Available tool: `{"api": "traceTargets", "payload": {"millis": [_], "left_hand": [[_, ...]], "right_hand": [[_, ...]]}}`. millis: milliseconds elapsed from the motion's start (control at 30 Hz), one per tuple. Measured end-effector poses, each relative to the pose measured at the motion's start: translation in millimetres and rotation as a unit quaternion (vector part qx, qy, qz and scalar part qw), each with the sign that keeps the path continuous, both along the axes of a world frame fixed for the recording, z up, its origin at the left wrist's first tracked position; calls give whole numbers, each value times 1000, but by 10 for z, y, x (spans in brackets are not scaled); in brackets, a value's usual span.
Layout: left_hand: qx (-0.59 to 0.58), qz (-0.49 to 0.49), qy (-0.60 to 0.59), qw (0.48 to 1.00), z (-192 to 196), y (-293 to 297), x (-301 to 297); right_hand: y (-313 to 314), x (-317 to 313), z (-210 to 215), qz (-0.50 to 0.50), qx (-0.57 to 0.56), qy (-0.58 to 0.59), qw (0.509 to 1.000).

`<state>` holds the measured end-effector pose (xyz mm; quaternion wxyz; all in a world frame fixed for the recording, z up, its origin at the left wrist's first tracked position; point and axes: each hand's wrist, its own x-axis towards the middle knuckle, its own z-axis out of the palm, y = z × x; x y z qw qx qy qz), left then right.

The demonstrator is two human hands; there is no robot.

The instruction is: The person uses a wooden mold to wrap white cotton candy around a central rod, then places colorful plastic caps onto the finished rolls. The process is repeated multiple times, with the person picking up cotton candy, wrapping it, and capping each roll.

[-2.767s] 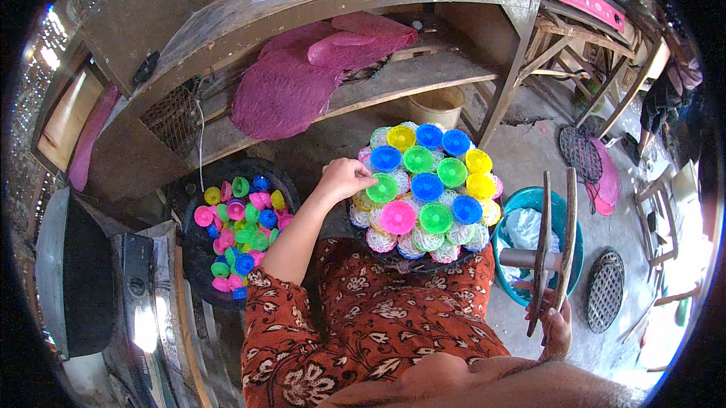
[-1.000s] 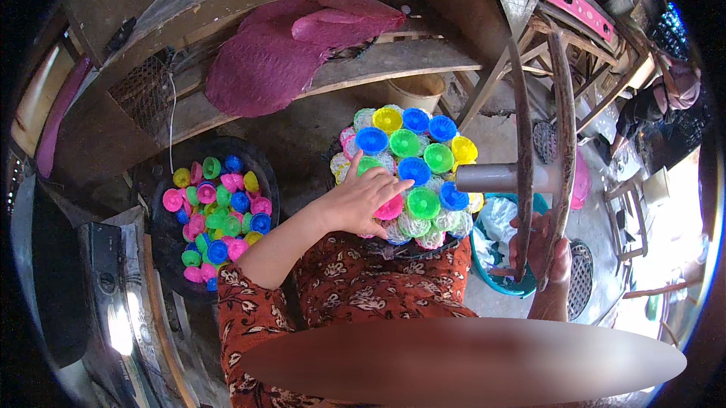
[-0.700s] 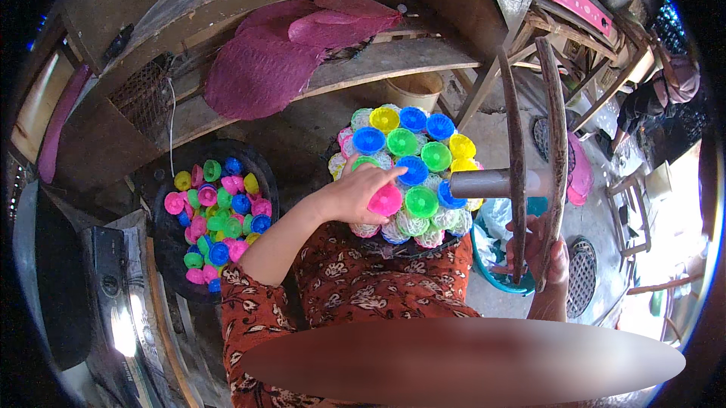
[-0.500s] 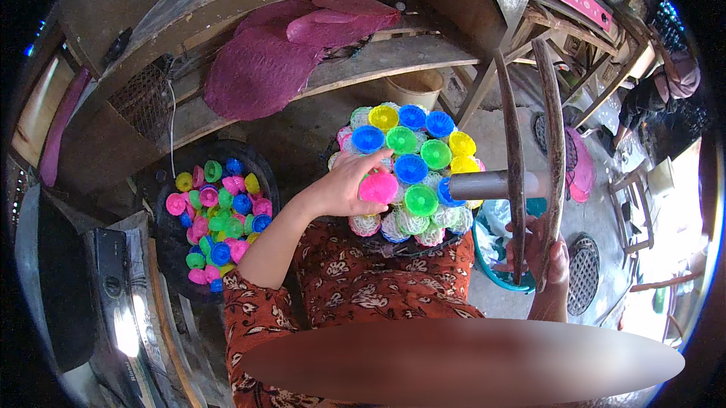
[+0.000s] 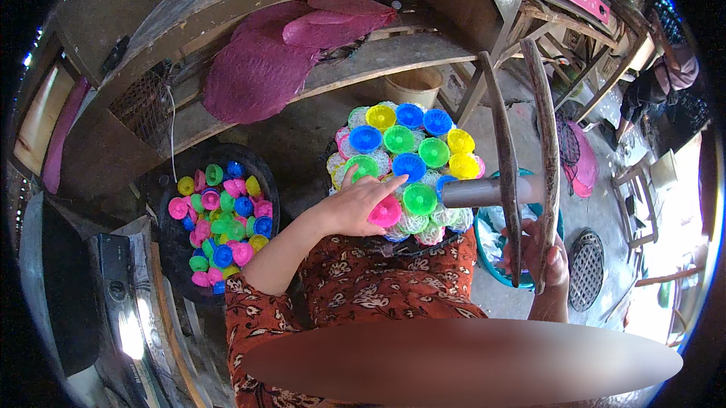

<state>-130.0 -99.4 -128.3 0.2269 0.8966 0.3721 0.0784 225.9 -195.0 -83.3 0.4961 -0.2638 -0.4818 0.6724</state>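
My left hand (image 5: 349, 210) has its thumb and a finger around a pink fluted plastic cup (image 5: 384, 211), low on the near side of a round heap. Its other fingers spread over a green cup (image 5: 363, 168) and toward a blue cup (image 5: 409, 167). The heap rests at my lap and consists of cups and white lacy strands (image 5: 412, 223). At the right, my right hand (image 5: 546, 253) grips a press with two long wooden handles (image 5: 546, 143). Its grey metal cylinder (image 5: 476, 193) points left, over the heap's right edge.
A black basin (image 5: 261, 173) of loose coloured cups is at the left. Beyond the right hand stands a teal tub (image 5: 560, 226) with white plastic inside. A beige bucket (image 5: 414, 90) sits under the wooden bench (image 5: 386, 60), where maroon mesh (image 5: 261, 68) lies. A drain cover (image 5: 586, 270) is at right.
My left hand has brought the pink cup lower and slightly right, toward the heap's near edge. The green cup that the hand covered now shows. My right hand and the press have barely moved.
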Motion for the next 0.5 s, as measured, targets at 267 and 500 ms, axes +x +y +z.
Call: {"api": "traceTargets", "payload": {"millis": [267,500], "left_hand": [[15,9,7,1000,29,4,-28],[19,7,5,1000,16,-3,-61]], "right_hand": [[-17,-10,6,-15,-13,-26,999],[-30,-67,-6,9,-8,-39,999]]}}
